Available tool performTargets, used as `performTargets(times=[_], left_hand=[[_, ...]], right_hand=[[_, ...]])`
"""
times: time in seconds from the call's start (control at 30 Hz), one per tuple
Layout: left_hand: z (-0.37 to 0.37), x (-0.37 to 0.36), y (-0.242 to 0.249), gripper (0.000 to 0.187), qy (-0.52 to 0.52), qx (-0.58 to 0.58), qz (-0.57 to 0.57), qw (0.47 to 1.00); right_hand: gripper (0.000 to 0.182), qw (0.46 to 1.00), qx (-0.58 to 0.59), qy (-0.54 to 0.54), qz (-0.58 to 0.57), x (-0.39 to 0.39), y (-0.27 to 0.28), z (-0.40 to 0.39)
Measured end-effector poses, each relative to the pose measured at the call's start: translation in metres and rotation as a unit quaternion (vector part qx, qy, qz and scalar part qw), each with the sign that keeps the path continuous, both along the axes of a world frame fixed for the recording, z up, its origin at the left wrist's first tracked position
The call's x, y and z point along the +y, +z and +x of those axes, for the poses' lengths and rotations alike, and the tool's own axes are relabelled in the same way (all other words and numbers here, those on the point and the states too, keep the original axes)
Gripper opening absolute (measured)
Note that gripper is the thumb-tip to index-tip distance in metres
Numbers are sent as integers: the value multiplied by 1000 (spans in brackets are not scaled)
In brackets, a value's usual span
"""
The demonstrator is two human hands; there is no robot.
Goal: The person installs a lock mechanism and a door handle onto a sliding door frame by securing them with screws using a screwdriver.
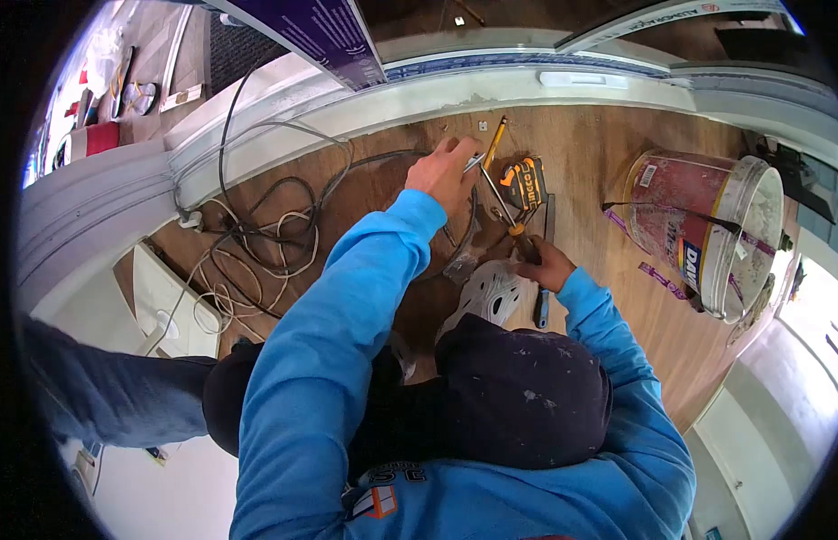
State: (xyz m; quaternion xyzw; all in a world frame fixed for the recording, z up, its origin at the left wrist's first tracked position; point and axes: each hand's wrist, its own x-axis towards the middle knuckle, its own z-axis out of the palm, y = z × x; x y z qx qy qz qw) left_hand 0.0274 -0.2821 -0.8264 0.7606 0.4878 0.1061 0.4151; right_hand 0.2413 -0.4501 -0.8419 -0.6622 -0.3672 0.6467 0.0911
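My left hand [448,174] reaches forward over the wooden floor [608,162] and pinches a small metal piece [474,162] at its fingertips. My right hand [547,266] grips the orange and black handle of a screwdriver [509,214]. Its shaft slants up and left, and its tip meets the metal piece at my left fingers. A black and orange tape measure [527,183] lies just right of the shaft. Beyond the hands lies a yellow pencil [495,144]. Both arms wear blue sleeves.
A paint-stained plastic bucket [707,229] lies on its side at the right. Tangled cables [266,225] and a plug spread over the floor at the left. A white patterned object [491,292] and a blue-handled tool [542,310] lie under my right wrist. A white door threshold [491,90] runs along the far side.
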Motion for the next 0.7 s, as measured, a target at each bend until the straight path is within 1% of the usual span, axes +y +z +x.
performTargets(times=[0.03,0.1,0.13,0.2,0.23,0.3,0.33,0.4,0.43,0.5,0.6,0.63,0.7], left_hand=[[0,1,1,23,-10,4,-6,1000],[2,3,1,23,-18,10,-11,1000],[4,4,1,24,-14,15,-15,1000],[5,5,2,24,-8,18,-20,1000],[6,8,3,25,-8,15,-20,1000],[8,6,4,25,-12,13,-25,1000],[8,5,4,26,-11,17,-29,999],[6,8,3,26,-8,24,-31,999],[6,7,3,26,1,27,-35,999],[6,8,-1,26,11,28,-38,999],[5,8,-8,26,6,16,-26,1000],[6,8,-8,26,6,25,-29,999],[6,8,-8,26,5,33,-32,999]], right_hand=[[66,1000,-1,-1,0,5,6,1],[66,989,-46,31,-136,20,23,2],[66,989,-45,33,-136,18,21,0],[66,994,-106,29,-4,9,13,1],[66,994,-107,29,-3,7,4,6],[68,997,-34,17,60,-3,-10,15],[68,998,-32,17,60,4,2,9],[68,982,-172,81,-17,20,22,0],[68,982,-171,82,-18,16,17,-1],[69,993,-102,46,42,5,2,0],[69,993,-85,70,49,2,-12,8],[69,993,-85,70,49,9,-2,2],[69,970,-212,109,36,19,17,-10]])
